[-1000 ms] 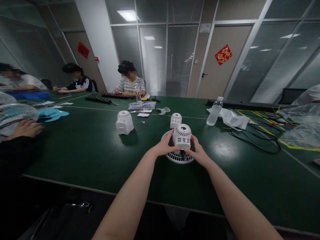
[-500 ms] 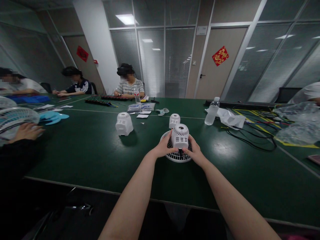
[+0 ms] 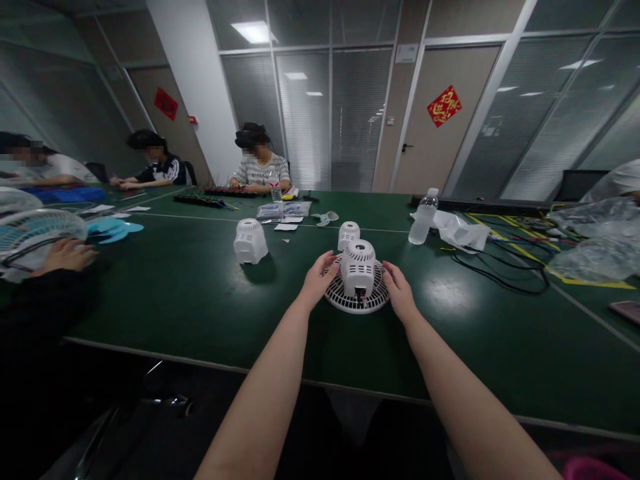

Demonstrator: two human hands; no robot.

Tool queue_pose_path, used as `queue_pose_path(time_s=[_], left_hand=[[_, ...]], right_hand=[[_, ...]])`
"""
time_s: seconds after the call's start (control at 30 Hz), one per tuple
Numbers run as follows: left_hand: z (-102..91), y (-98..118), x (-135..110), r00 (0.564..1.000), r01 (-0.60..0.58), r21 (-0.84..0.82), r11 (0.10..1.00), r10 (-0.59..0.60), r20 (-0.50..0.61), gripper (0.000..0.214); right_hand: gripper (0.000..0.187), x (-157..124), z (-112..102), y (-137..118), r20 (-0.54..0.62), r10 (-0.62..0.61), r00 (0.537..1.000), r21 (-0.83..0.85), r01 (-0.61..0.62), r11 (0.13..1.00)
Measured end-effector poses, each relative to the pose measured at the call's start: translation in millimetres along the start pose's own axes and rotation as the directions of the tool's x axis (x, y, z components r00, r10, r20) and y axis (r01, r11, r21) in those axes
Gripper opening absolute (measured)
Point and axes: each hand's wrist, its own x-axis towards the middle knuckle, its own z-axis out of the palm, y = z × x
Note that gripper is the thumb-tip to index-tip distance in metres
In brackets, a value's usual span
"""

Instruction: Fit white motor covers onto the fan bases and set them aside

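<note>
A white fan motor housing point(image 3: 358, 268) stands on a round white fan grille point(image 3: 358, 309) in front of me, with a dark opening and small wires low on its near side. My left hand point(image 3: 316, 280) is at the grille's left edge, fingers apart and off the housing. On the other side my right hand point(image 3: 401, 292) is also open, fingertips at the right rim. Whether either hand touches the rim I cannot tell. Just behind sits a second white housing point(image 3: 349, 233), partly hidden. A third white housing point(image 3: 251, 241) rests farther left.
A clear bottle point(image 3: 424, 217) stands by crumpled white plastic point(image 3: 459, 232) and black cables point(image 3: 505, 283) on the right. At left, a co-worker's hand point(image 3: 67, 255) is on another fan grille point(image 3: 40, 227) near blue fan blades point(image 3: 113, 229). Other people sit across the green table point(image 3: 200, 313).
Both hands have let go of the housing and spread apart to the sides of the grille. The housing now sits lower, on the grille, and its wired opening shows.
</note>
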Motion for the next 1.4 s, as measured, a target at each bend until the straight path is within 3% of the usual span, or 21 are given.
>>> queue_pose_path(time_s=[0.13,0.23,0.3,0.43,0.6,0.73,1.0,1.4], left_hand=[[7.5,5,-15,0.993,-0.001,0.087,0.996,0.011,-0.117,0.038],[20.6,13,-33,0.991,0.007,0.158,0.987,0.014,-0.132,0.036],[32.6,20,-44,0.992,0.015,0.257,0.966,0.016,-0.121,0.048],[55.7,31,-62,0.992,0.053,0.502,0.863,0.011,-0.123,0.092],[66.6,31,-68,0.993,0.044,0.588,0.807,0.028,-0.114,0.105],[69.1,31,-68,0.994,0.052,0.612,0.789,0.018,-0.107,0.105],[85.9,35,-68,0.972,0.205,0.576,0.791,-0.095,-0.216,0.109],[81.7,33,-70,0.98,0.14,0.501,0.854,-0.046,-0.195,0.106]], right_hand=[[0.05,4,-2,6,-0.033,0.056,0.998,-0.063,-0.058,0.996],[0.043,5,-3,7,-0.037,0.1,0.994,-0.14,-0.104,0.985],[0.04,3,-3,6,-0.04,0.124,0.991,-0.198,-0.129,0.972],[0.039,-1,-2,3,-0.065,0.137,0.988,-0.292,-0.15,0.945],[0.039,-3,0,2,-0.072,0.122,0.99,-0.357,-0.14,0.923],[0.039,-3,0,1,-0.067,0.115,0.991,-0.382,-0.132,0.915],[0.039,-4,-1,2,-0.074,0.137,0.988,-0.399,-0.155,0.904],[0.036,-4,-2,1,-0.089,0.141,0.986,-0.382,-0.164,0.91]])
